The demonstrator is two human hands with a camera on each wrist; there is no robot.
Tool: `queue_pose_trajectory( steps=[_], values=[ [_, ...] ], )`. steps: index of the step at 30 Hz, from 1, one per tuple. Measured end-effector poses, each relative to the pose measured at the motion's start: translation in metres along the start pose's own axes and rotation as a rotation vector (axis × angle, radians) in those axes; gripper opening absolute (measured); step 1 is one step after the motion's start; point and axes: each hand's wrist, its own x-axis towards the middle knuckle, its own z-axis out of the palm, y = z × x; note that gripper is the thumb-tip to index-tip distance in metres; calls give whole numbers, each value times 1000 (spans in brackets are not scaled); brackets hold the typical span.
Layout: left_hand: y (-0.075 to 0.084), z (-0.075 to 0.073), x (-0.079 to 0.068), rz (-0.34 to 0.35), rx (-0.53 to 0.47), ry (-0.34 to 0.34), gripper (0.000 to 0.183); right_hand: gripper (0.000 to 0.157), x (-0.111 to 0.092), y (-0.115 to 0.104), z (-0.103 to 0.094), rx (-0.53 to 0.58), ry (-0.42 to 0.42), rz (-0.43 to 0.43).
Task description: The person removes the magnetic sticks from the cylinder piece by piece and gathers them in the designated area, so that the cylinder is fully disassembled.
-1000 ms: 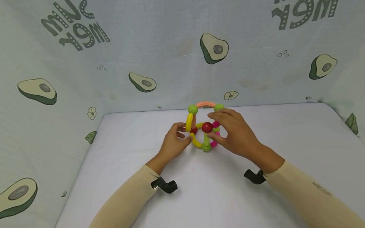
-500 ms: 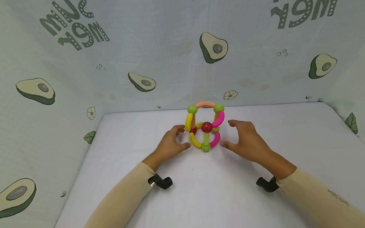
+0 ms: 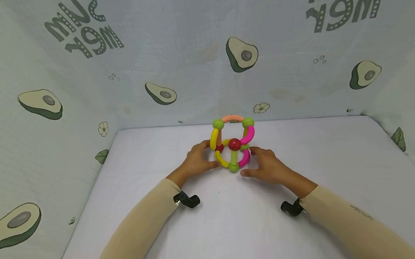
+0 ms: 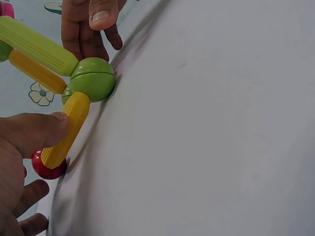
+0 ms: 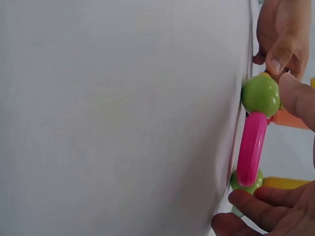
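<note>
Loosely, the left hand spreads thumb from fingers beside an open, cube-like frame of coloured plastic bars and balls standing on the white cloth-covered table. Its thumb overlaps a ribbed yellow bar in the left wrist view; whether it presses there I cannot tell. The right hand gapes too, gripping nothing, its thumb near a glossy green ball and its fingertips by the curved pink bar's far end. Grey dotted lettering on the backdrop, turned over, seems to spell "SUMMER"; print on the right beige sleeve is illegible. Both forearms angle inward.
</note>
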Motion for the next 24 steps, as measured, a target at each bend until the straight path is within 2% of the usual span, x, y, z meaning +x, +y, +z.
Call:
queue_pose_trajectory(
  steps=[15,24],
  values=[
    [1,1,2,8,32,-12,75,101,11,-2,7,-31,8,4],
    [-1,-1,-1,64,52,-4,68,103,20,0,8,-45,36,11]
  ],
)
